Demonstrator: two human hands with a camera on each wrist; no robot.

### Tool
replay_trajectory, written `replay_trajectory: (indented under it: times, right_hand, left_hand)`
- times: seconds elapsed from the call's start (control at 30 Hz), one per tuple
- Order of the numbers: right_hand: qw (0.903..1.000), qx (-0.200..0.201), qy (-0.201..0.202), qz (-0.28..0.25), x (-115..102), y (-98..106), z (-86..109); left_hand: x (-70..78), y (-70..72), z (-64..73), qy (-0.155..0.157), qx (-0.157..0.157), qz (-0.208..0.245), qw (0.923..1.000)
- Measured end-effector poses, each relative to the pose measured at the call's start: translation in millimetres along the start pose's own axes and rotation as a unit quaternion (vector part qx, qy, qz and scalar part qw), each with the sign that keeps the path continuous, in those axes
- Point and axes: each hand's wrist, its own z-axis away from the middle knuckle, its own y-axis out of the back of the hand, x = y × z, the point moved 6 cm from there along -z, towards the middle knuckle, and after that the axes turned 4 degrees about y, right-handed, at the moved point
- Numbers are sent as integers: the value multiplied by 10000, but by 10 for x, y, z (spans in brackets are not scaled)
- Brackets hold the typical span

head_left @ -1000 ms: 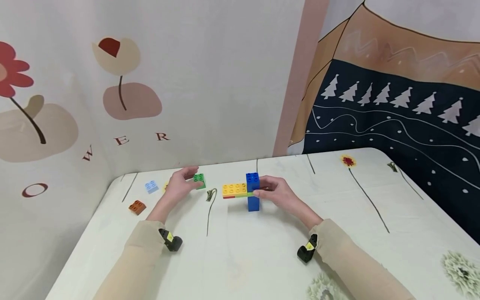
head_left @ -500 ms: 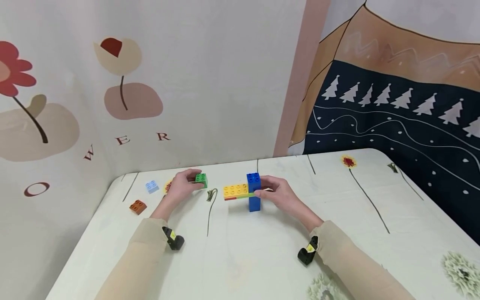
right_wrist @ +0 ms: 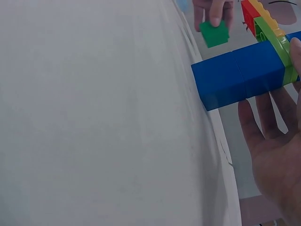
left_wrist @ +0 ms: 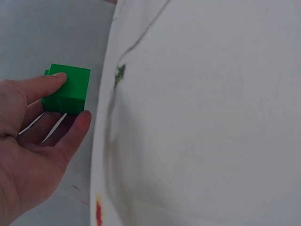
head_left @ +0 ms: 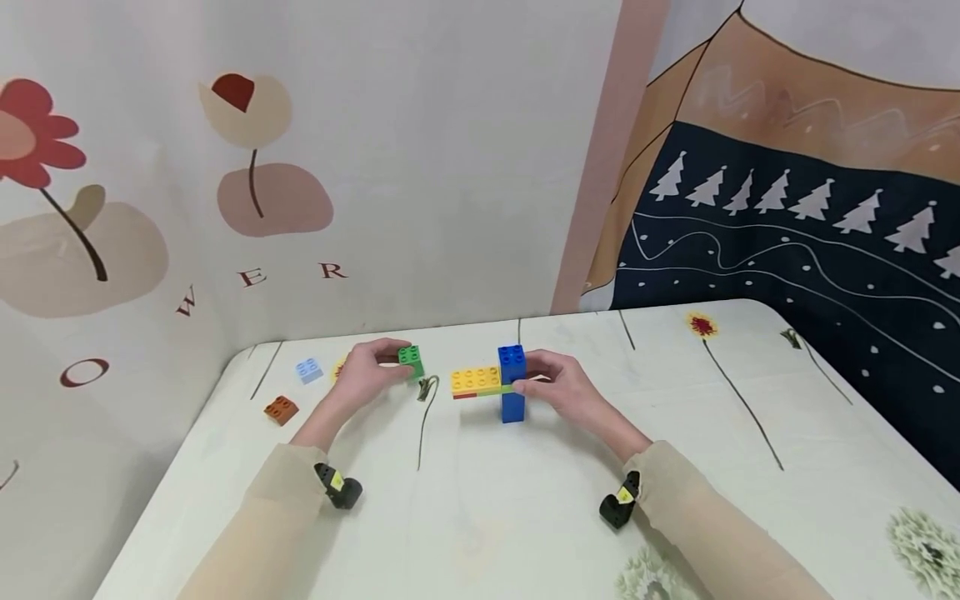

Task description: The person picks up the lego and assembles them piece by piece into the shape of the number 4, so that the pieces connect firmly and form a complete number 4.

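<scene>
My left hand (head_left: 365,372) pinches a green toy building block (head_left: 410,361) between thumb and fingers. In the left wrist view, the thumb lies on one face of the green block (left_wrist: 68,87) with fingers on the far side. My right hand (head_left: 558,385) grips a built piece at its right side, around mid-height. That piece is an upright stack of blue blocks (head_left: 513,407) with a thin light-green layer between them. A yellow block (head_left: 476,380) juts out leftward from the stack, with red beneath its outer end. The two hands stand apart, the green block left of the yellow one.
A light-blue block (head_left: 308,371) and an orange-brown block (head_left: 281,410) lie on the white flower-printed tablecloth (head_left: 465,492), left of my left hand. A printed curtain (head_left: 442,183) hangs along the table's back edge.
My left fingers have closed on the green block, which has moved slightly right. The right hand keeps its grip on the built piece. The head view has shifted a little.
</scene>
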Motion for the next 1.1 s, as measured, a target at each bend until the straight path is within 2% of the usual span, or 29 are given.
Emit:
replay_trajectory:
  times: [0.27,0.43,0.53,0.83,1.1]
  right_hand:
    - [10000,-44,-41,40,11,15,-6]
    - [10000,-36,-41,44,-1,36,-12]
    - [10000,-27,-15,31,-10,49,-15]
    - [10000,-34,-38,-62,3,42,-16]
    - [9999,-58,43,-84,1,17,-23]
  left_hand:
    - [365,-18,238,-258,-203,493,9982]
    - [658,-52,420,-466,-463,967,9931]
    - [779,-95,505,-550,-635,1127,9901]
    - [869,-201,567,-683,-729,1078,9891]
    - [882,-290,568,-731,-613,1160,9887]
